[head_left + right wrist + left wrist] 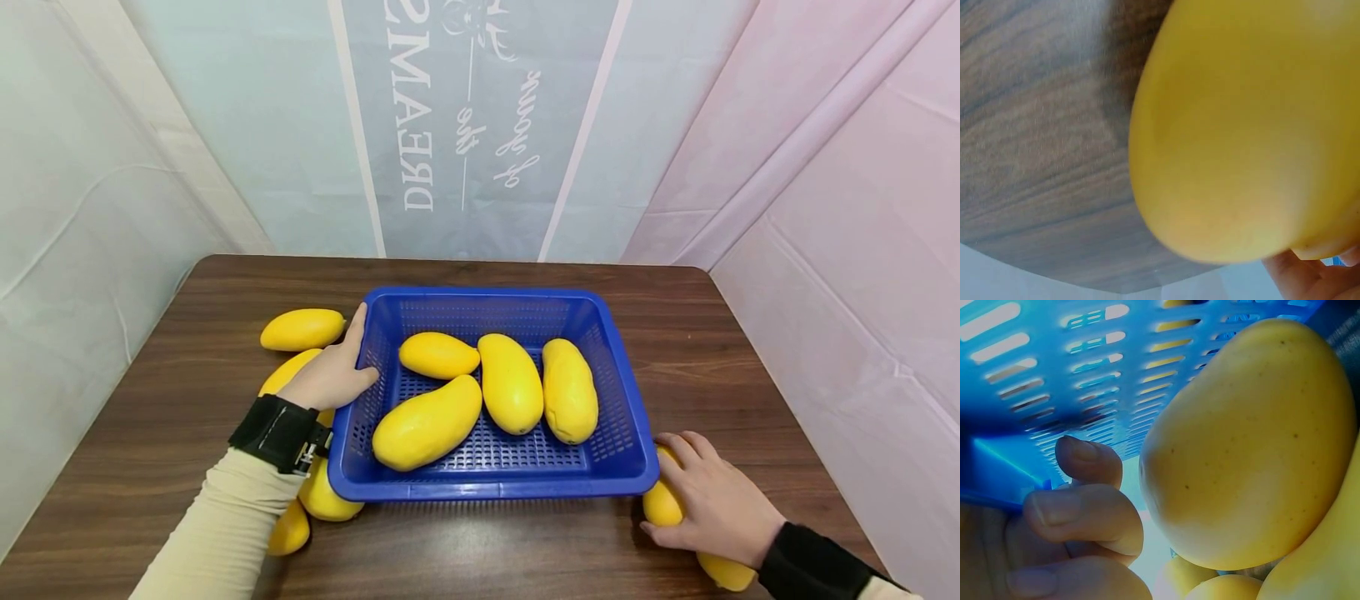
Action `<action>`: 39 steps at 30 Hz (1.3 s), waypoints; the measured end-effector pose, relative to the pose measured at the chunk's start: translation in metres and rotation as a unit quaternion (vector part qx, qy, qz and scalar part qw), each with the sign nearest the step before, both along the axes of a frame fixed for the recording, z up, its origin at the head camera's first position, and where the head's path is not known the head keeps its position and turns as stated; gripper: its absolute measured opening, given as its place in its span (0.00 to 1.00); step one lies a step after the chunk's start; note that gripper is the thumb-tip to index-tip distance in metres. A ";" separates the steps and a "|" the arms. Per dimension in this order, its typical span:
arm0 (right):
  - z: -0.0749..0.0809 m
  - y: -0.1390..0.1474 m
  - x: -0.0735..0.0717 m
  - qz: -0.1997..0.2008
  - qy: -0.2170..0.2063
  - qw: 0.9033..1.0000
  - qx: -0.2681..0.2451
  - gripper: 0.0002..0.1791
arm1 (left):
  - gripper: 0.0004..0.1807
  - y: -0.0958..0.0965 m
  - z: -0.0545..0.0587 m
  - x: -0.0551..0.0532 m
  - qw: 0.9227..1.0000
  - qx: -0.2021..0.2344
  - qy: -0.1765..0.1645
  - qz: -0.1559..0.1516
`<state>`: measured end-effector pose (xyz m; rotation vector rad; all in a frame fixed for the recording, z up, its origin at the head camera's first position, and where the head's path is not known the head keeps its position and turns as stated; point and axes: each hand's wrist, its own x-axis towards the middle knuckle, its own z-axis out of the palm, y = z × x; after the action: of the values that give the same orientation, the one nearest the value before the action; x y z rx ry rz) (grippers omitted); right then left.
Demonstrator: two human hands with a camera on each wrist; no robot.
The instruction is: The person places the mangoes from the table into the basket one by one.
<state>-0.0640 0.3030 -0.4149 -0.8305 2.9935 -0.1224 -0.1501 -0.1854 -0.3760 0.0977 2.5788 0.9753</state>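
My left hand (333,371) holds the left rim of a blue plastic basket (487,490), its thumb over the inner side. In the left wrist view, its curled fingers (1085,515) show under the rim, beside a large mango (1254,444) close to the slotted wall. Inside the basket lie several yellow mangoes (512,385). At the basket's front right corner, my right hand (723,504) grips a mango (662,500) from above, covering part of it. Another mango (726,572) shows under the heel of that hand. A yellow mango (1229,137) fills much of the right wrist view.
Several more mangoes lie left of the basket, one (302,329) at the back and others (327,493) partly hidden by the left forearm. The brown wooden table (487,550) is bordered by pale cloth walls (840,250) and a printed curtain (480,167) at the back.
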 end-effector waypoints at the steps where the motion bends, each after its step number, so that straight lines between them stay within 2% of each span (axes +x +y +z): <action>1: 0.002 0.001 -0.001 -0.004 0.000 1.000 0.002 0.42 | 0.53 0.000 0.000 0.000 1.000 0.000 0.000 0.000; 6: 0.010 0.003 -0.007 -0.033 0.009 0.999 0.009 0.38 | 0.53 0.001 0.000 0.000 1.000 -0.002 -0.001 0.001; 18: 0.040 0.004 -0.020 -0.092 0.003 0.996 0.020 0.39 | 0.53 0.001 0.000 0.001 1.000 -0.005 0.002 0.002; 27: 0.063 -0.003 -0.030 -0.156 -0.013 0.988 -0.002 0.46 | 0.53 0.001 0.000 0.000 1.000 -0.002 -0.002 0.002; 34: 0.077 -0.019 -0.029 -0.165 -0.028 0.986 -0.023 0.45 | 0.53 0.000 0.000 0.000 1.000 -0.002 -0.002 0.001; 39: 0.082 -0.038 -0.022 -0.147 -0.012 0.989 -0.025 0.43 | 0.53 0.000 -0.001 0.000 1.000 -0.008 0.000 -0.002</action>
<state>-0.0861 0.2655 -0.3329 -0.3811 3.0804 -0.2126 -0.1502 -0.1858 -0.3775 0.0972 2.5848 0.9523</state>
